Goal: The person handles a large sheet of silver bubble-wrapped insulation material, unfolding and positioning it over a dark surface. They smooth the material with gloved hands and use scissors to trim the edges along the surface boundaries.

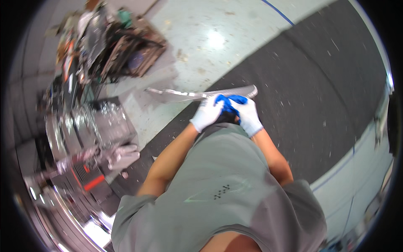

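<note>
My left hand (208,112) and my right hand (248,114) meet in front of my waist, both in white gloves with blue-coated fingers. The fingers of each are curled inward and close together. What they hold, if anything, is hidden among the blue fingers. Just beyond them stretches a long, thin, slightly curved silver-grey panel (178,95), with a bright edge and a rounded right end. It passes right behind my hands, and I cannot tell whether they touch it.
A heap of scrap parts and frames (126,50) stands at the far left. Nearer on the left are panels in shiny clear wrap (84,126) and a dark item with a red strip (93,182). A black mat (310,105) runs across the pale floor (201,25).
</note>
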Demonstrator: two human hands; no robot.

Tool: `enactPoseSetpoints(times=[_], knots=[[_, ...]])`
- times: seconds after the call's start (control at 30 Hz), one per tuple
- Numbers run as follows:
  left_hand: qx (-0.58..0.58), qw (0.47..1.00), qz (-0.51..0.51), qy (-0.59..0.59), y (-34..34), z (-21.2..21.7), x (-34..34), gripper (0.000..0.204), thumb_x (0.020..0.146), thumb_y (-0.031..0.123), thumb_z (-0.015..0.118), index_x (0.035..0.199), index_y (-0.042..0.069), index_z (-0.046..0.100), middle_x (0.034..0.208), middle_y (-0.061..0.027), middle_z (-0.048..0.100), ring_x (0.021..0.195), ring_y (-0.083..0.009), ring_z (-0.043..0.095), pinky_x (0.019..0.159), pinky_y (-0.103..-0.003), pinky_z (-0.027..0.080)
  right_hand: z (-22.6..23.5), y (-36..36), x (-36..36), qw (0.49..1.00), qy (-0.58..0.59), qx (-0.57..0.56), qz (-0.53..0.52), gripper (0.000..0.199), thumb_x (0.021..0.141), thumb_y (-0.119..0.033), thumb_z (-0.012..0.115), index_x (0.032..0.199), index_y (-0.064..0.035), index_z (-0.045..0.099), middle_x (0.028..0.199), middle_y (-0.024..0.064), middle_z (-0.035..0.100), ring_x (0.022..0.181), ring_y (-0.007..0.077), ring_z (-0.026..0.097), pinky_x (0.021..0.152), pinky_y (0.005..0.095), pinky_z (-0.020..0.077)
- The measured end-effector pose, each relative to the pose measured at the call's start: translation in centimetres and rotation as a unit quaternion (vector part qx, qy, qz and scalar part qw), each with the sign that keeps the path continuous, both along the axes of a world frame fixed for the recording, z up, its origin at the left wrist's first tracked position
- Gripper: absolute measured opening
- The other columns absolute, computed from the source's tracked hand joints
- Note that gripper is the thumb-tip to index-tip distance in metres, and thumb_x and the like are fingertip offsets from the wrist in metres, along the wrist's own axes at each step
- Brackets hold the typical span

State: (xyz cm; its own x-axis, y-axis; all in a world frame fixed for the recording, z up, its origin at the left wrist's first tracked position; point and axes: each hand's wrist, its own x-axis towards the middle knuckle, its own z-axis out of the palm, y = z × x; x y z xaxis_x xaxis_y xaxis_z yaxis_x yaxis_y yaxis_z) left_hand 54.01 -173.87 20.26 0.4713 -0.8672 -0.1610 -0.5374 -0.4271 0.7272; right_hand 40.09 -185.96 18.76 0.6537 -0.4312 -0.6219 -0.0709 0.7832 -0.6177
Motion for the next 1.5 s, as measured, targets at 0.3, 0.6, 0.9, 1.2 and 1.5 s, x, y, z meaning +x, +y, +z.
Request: enactPoseSetpoints(times=[0.3, 0.6, 0.9, 1.2, 1.5], knots=[[0.044, 0.984, 0.067, 0.161, -2.1, 1.9, -0.4, 0.035, 0.084, 0.034, 0.065, 0.104, 0.007, 0.074, 0.104, -0.0215, 0.073, 0.104, -0.0395, 0.068, 0.092, -0.048, 0.053, -2.6, -3.9, 0.1, 0.969, -0.077, -0.133, 0.194, 0.024, 0.098, -0.016, 0.071, 0.114, 0.0005, 0.073, 0.102, -0.0007, 0.068, 0.089, 0.0069, 0.059, 0.075, 0.0232, 0.0467], [-0.179, 0.832, 0.184, 0.491, -4.6, -7.9, -2.1, 0.02, 0.091, 0.023, 0.071, 0.081, 0.008, 0.062, 0.07, 0.0017, 0.058, 0.068, -0.0092, 0.057, 0.062, -0.035, 0.049, -5.6, -6.7, 0.6, 0.944, -0.138, -0.107, 0.281, 0.023, 0.104, -0.02, 0.059, 0.114, -0.0003, 0.068, 0.107, 0.0055, 0.068, 0.096, 0.0164, 0.063, 0.084, 0.0287, 0.0499], [-0.462, 0.861, 0.036, 0.21, -4.9, -9.5, -1.3, 0.022, 0.099, 0.027, 0.068, 0.087, 0.012, 0.059, 0.084, -0.0015, 0.058, 0.077, -0.0138, 0.057, 0.068, -0.031, 0.047, -6.6, -9.0, 1.4, 0.934, -0.139, -0.085, 0.319, 0.037, 0.108, -0.03, 0.053, 0.125, 0.0016, 0.062, 0.113, 0.0084, 0.067, 0.101, 0.0162, 0.064, 0.089, 0.0311, 0.0529], [-0.044, 0.978, 0.19, 0.074, -4.0, -5.5, -1.2, 0.05, 0.093, 0.051, 0.063, 0.099, 0.002, 0.069, 0.092, -0.0222, 0.072, 0.083, -0.0382, 0.07, 0.08, -0.046, 0.056, -1.4, -12.0, 1.9, 0.915, 0.072, -0.222, 0.329, 0.03, 0.105, -0.02, 0.053, 0.124, 0.0014, 0.063, 0.12, 0.0192, 0.067, 0.106, 0.0245, 0.063, 0.094, 0.0442, 0.0507], [0.006, 0.971, 0.162, 0.178, -1.6, -0.9, -2.4, 0.037, 0.102, 0.036, 0.057, 0.124, 0.008, 0.068, 0.104, -0.014, 0.074, 0.088, -0.031, 0.073, 0.078, -0.041, 0.058, 2.3, -5.1, 1.6, 0.944, -0.019, -0.259, 0.205, 0.038, 0.102, -0.009, 0.064, 0.137, 0.0049, 0.059, 0.116, 0.0085, 0.069, 0.096, 0.0151, 0.068, 0.083, 0.0294, 0.0574]])
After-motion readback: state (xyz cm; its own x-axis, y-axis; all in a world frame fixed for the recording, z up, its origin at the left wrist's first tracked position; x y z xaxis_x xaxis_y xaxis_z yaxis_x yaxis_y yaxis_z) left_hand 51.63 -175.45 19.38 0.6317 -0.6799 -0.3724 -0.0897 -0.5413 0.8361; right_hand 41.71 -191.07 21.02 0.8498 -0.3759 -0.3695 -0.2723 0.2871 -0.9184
